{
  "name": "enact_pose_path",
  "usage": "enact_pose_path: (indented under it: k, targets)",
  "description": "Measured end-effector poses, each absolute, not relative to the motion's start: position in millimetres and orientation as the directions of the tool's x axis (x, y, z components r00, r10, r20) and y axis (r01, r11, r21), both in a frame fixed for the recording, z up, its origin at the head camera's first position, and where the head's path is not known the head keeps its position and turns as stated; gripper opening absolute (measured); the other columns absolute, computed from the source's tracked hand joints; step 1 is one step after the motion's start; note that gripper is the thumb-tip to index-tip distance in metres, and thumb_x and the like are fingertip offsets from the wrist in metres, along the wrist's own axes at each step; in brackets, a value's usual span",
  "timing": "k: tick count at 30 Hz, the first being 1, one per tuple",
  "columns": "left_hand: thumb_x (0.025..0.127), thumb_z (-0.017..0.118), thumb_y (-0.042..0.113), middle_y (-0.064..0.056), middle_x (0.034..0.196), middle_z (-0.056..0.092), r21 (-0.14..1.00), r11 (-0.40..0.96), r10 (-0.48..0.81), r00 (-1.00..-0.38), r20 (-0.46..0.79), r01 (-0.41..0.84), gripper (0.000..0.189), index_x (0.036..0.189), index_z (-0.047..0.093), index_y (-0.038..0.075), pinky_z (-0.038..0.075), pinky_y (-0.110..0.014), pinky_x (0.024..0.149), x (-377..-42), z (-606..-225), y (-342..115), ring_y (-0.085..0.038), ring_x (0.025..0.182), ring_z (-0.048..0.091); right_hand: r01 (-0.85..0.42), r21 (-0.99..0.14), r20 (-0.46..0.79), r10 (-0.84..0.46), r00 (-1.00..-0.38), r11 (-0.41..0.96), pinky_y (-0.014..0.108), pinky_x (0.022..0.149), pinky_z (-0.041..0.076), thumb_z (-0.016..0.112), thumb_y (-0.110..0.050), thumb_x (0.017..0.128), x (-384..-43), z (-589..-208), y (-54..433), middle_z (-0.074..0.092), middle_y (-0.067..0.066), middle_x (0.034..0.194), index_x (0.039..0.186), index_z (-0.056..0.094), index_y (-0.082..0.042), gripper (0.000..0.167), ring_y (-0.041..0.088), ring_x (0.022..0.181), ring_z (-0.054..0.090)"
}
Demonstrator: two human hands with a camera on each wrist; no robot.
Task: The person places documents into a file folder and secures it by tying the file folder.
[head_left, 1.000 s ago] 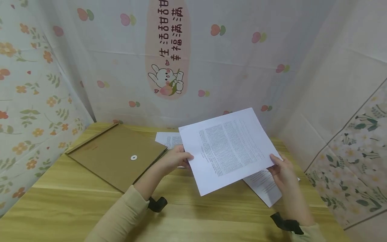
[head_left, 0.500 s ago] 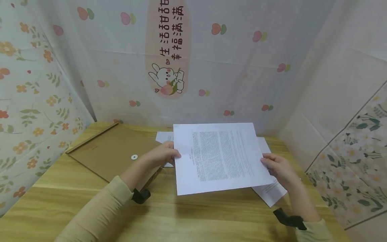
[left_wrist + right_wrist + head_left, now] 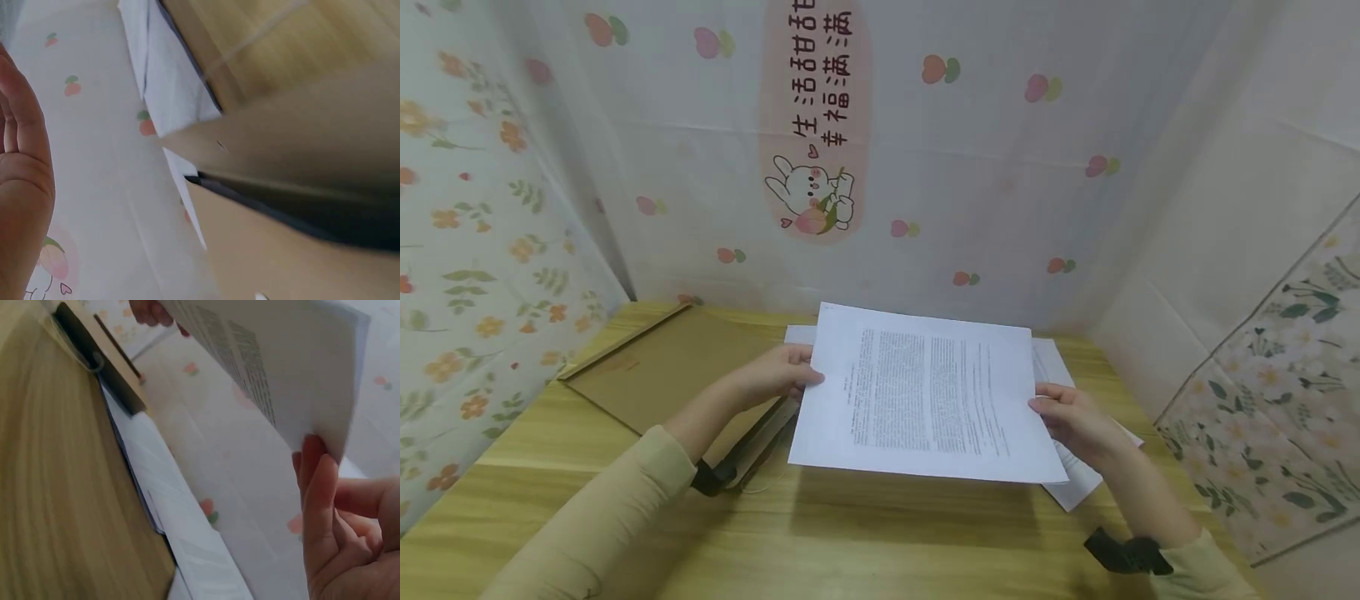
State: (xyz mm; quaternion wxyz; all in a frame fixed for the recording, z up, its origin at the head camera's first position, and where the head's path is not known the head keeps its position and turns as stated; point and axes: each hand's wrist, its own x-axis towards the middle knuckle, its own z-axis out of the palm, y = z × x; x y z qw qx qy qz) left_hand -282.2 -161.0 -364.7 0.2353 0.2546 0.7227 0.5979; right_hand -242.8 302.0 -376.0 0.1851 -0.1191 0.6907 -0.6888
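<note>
A small stack of printed paper is held up above the table, its printed side facing me. My left hand pinches the stack's left edge, thumb on top. At the opposite edge my right hand pinches it between thumb and fingers; the right wrist view shows the fingers at the paper's corner. Below my left forearm lies a brown paper file folder, its mouth gaping in the left wrist view. Other printed sheets lie under the stack, mostly hidden by it.
The wooden table runs up to a patterned cloth backdrop behind. Flowered cloth hangs along the left side and more along the right. A thin string loop trails from the folder onto the table.
The stack has swung from a tilt to nearly level, moving left and lower. My left hand has moved left over the folder with it; my right hand has shifted slightly left and down.
</note>
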Motion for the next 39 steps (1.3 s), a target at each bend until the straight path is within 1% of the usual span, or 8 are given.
enact_pose_path:
  k: [5, 13, 20, 23, 25, 28, 32, 39]
  targets:
    - [0.097, 0.053, 0.011, -0.013, 0.107, 0.069, 0.972, 0.206, 0.616, -0.787, -0.039, 0.113, 0.042, 0.137, 0.046, -0.001, 0.052, -0.043, 0.079, -283, -368, -175, -0.028, 0.091, 0.066, 0.155, -0.987, -0.119, -0.446, -0.887, -0.045, 0.026, 0.072, 0.055, 0.045, -0.004, 0.1, -234, -376, 290, 0.069, 0.003, 0.097, 0.104, 0.061, -0.01, 0.018, 0.014, 0.084, 0.067]
    - [0.095, 0.057, 0.01, -0.015, 0.101, 0.069, 0.962, 0.252, 0.49, -0.871, -0.029, 0.11, 0.056, 0.143, 0.034, -0.006, 0.056, -0.037, 0.072, -280, -372, -185, -0.026, 0.084, 0.067, 0.182, -0.983, -0.143, -0.542, -0.828, -0.018, 0.023, 0.071, 0.055, 0.047, 0.001, 0.097, -227, -385, 275, 0.07, 0.007, 0.098, 0.111, 0.061, -0.007, 0.022, 0.013, 0.08, 0.068]
    - [0.095, 0.052, 0.003, -0.013, 0.092, 0.066, 0.868, 0.406, 0.48, -0.875, 0.066, 0.287, 0.054, 0.144, 0.031, -0.005, 0.056, -0.041, 0.067, -274, -382, -198, -0.027, 0.078, 0.066, 0.266, -0.958, -0.178, -0.51, -0.842, -0.104, 0.019, 0.069, 0.053, 0.047, 0.004, 0.095, -220, -402, 266, 0.07, 0.005, 0.1, 0.108, 0.065, -0.009, 0.026, 0.012, 0.085, 0.067]
    - [0.093, 0.054, 0.003, -0.014, 0.098, 0.066, 0.722, 0.564, 0.475, -0.873, 0.114, 0.401, 0.049, 0.14, 0.041, -0.003, 0.055, -0.04, 0.07, -271, -386, -203, -0.026, 0.085, 0.066, 0.285, -0.954, -0.206, -0.486, -0.849, -0.093, 0.021, 0.07, 0.054, 0.047, 0.003, 0.096, -218, -409, 266, 0.07, 0.006, 0.101, 0.11, 0.065, -0.009, 0.026, 0.014, 0.087, 0.068]
    - [0.092, 0.057, 0.005, -0.016, 0.104, 0.067, 0.564, 0.676, 0.488, -0.862, 0.138, 0.474, 0.045, 0.135, 0.047, -0.003, 0.055, -0.04, 0.073, -267, -388, -206, -0.028, 0.091, 0.066, 0.287, -0.955, -0.222, -0.463, -0.858, -0.074, 0.021, 0.07, 0.054, 0.049, 0.001, 0.095, -217, -412, 266, 0.07, 0.006, 0.101, 0.112, 0.064, -0.007, 0.024, 0.014, 0.086, 0.068]
    - [0.088, 0.062, 0.009, -0.014, 0.103, 0.066, 0.288, 0.784, 0.535, -0.834, 0.139, 0.55, 0.041, 0.127, 0.055, -0.002, 0.054, -0.035, 0.065, -262, -390, -207, -0.021, 0.078, 0.063, 0.275, -0.96, -0.223, -0.437, -0.871, -0.059, 0.022, 0.07, 0.054, 0.051, -0.001, 0.095, -216, -415, 268, 0.07, 0.006, 0.099, 0.114, 0.062, -0.003, 0.022, 0.014, 0.085, 0.068]
    - [0.082, 0.07, 0.016, -0.01, 0.091, 0.063, 0.016, 0.793, 0.601, -0.786, 0.148, 0.609, 0.041, 0.119, 0.06, 0.0, 0.044, -0.025, 0.047, -254, -395, -207, -0.01, 0.055, 0.046, 0.269, -0.96, -0.209, -0.435, -0.876, -0.079, 0.021, 0.069, 0.054, 0.05, 0.001, 0.095, -214, -419, 271, 0.07, 0.005, 0.095, 0.109, 0.064, -0.004, 0.021, 0.012, 0.082, 0.068]
    - [0.076, 0.074, 0.014, -0.002, 0.067, 0.048, -0.227, 0.73, 0.683, -0.696, 0.219, 0.645, 0.027, 0.099, 0.061, 0.012, 0.036, -0.025, 0.038, -236, -409, -208, -0.009, 0.048, 0.037, 0.3, -0.948, -0.225, -0.436, -0.871, -0.11, 0.022, 0.069, 0.054, 0.048, 0.002, 0.095, -213, -429, 268, 0.071, 0.005, 0.094, 0.105, 0.067, -0.008, 0.023, 0.012, 0.081, 0.068]
